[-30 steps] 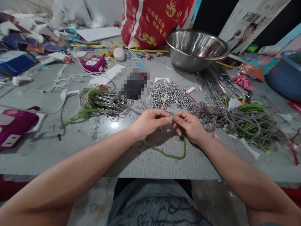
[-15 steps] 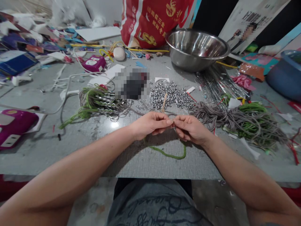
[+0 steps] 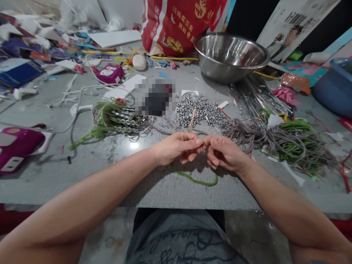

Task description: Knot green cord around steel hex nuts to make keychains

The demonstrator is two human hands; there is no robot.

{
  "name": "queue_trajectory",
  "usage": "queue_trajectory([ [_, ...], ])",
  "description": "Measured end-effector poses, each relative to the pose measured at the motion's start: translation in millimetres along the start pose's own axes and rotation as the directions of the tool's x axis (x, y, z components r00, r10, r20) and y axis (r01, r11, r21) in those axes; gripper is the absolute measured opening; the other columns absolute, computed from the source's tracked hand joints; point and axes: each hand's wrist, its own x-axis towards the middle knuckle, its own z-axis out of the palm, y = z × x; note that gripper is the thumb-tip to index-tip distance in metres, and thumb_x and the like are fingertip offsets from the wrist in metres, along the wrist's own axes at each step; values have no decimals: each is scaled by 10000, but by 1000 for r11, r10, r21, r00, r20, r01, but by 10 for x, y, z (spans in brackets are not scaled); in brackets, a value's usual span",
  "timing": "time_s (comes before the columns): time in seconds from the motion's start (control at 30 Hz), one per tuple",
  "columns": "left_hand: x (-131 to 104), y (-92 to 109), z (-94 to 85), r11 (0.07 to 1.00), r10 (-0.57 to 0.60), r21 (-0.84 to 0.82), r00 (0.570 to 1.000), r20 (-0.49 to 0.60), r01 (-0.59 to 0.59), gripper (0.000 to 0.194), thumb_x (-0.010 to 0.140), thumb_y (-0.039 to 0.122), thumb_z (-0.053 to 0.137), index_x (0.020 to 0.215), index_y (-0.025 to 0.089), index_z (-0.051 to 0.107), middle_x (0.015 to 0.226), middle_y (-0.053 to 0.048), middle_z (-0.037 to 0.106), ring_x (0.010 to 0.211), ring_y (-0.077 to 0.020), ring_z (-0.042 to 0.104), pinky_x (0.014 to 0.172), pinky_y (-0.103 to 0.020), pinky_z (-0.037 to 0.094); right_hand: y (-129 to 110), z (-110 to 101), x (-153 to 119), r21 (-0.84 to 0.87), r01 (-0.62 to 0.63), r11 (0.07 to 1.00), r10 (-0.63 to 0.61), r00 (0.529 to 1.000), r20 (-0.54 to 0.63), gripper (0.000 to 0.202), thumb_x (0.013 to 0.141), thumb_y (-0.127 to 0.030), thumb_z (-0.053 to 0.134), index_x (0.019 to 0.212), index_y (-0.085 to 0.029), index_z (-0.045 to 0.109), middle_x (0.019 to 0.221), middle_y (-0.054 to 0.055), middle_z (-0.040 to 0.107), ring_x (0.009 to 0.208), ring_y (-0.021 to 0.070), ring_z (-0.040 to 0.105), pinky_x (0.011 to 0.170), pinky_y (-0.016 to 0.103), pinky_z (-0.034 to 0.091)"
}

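L hand: L hand [image 3: 180, 147], frame ctr, thumb + forefinger closed in a pinch; seems to grip a tiny glinting piece [image 3: 203, 149] at the tips, too small to ID.
R hand: R hand [image 3: 224, 152], just R of ctr, fingers curled, tips up against L's; what it grips, if anything, can't tell.
Green cord: soft, bright green cord [image 3: 198, 182], lower ctr, lies in a shallow curve on the grey, streaky-topped table [image 3: 165, 196] below both hands; upper ends lost behind hands, so can't tell if it joins the glinting piece.
Beads: loose pile of small, round, silver-coloured beads [image 3: 189, 104], ctr, beyond hands; thin, pale wooden stick [image 3: 193, 118] at its near edge.
Cord bundles: tangled grey-and-green cord heap [image 3: 253, 137], R of ctr; green-and-grey cord bunch w/ silvery pieces [image 3: 117, 119], L of ctr.
Bowl: wide, round, shiny steel bowl [image 3: 232, 71], upper R of ctr, well apart from hands.
Step in hand: my read, fine fingertip work on the small piece, prob. w/ cord.
Next move calls for: steady L pinch, R tips placed precisely, cord kept slack + unsnagged; slip risk high, piece is tiny.
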Motion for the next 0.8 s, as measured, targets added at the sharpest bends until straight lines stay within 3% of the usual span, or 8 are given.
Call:
queue_trajectory([
  [0.2,-6,-13,-1,999,-30,41,997,71,27,368,811,478,525,686,133,541,495,7,562,350,-61,446,337,-170,306,-23,37,4,18,-63,998,63,998,-11,247,781,-373,608,702,-166,499,471,-61,607,252,19,397,306,120,350],
  [0.43,0,-53,9,1000,4,1,996,90,-5,446,796,536,515,625,124,537,525,-11,557,371,-62,447,348,-186,327,-29,40,1,17,-110,994,108,992,65,270,803,-423,577,777,-171,485,611,-9,675,296,39,479,318,138,401],
  [0.63,16,-76,72,991,80,-113,990,113,-67,432,766,517,567,580,144,455,488,26,482,424,-71,476,387,-174,373,-8,76,-8,60,-73,996,71,997,37,306,776,-432,607,689,-174,468,506,-43,616,337,57,524,323,125,394],
  [0.8,18,-88,98,989,86,-129,986,142,-67,419,762,520,561,629,126,511,668,-72,648,480,-85,535,426,-185,395,2,100,-8,70,-39,997,38,999,10,312,767,-408,614,636,-178,449,469,-54,598,363,85,559,340,150,420],
])
